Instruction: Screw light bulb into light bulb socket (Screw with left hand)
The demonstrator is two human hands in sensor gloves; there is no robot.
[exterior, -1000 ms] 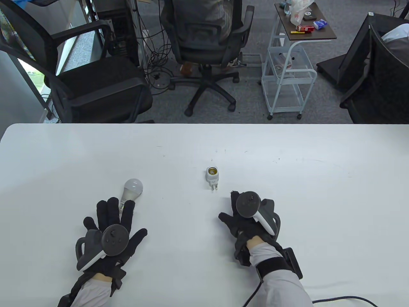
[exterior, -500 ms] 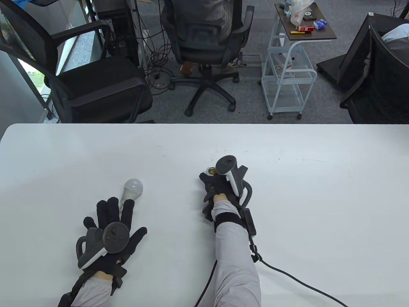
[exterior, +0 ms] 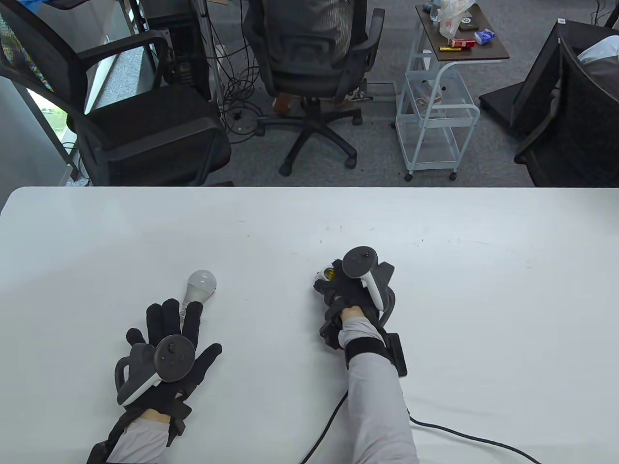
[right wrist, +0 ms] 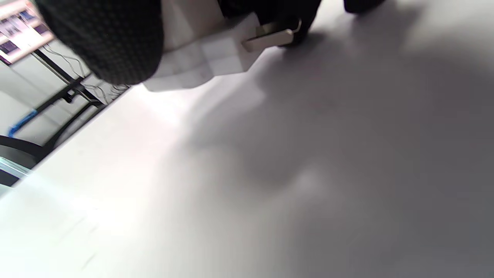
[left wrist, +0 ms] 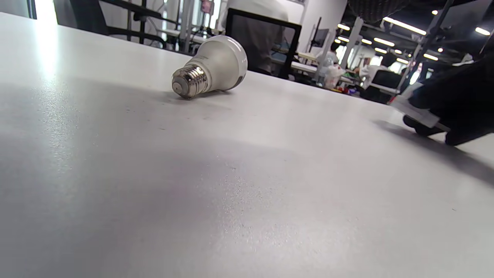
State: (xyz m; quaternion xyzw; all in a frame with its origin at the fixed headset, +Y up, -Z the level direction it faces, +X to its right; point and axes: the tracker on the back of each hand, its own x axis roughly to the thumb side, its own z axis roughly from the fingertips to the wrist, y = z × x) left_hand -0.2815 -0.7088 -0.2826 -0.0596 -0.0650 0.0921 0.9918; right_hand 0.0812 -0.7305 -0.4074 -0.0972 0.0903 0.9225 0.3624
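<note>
A white light bulb [exterior: 200,285] lies on its side on the white table [exterior: 435,299], metal screw base toward me; it also shows in the left wrist view [left wrist: 216,65]. My left hand [exterior: 169,333] lies flat and open on the table, fingertips beside the bulb's base, holding nothing. My right hand [exterior: 333,287] grips the small white socket [exterior: 329,274], whose brass opening shows at the fingers. In the right wrist view the socket's white body [right wrist: 200,54] and metal plug prongs sit just above the table between my gloved fingers [right wrist: 104,38].
A black cable [exterior: 464,435] runs from my right wrist across the table's near right. Office chairs [exterior: 154,121] and a small cart [exterior: 440,96] stand beyond the far table edge.
My right hand reached forward to the socket, closed around it, and has now drawn it a little toward me and to the right. My left hand and the bulb have not moved.
</note>
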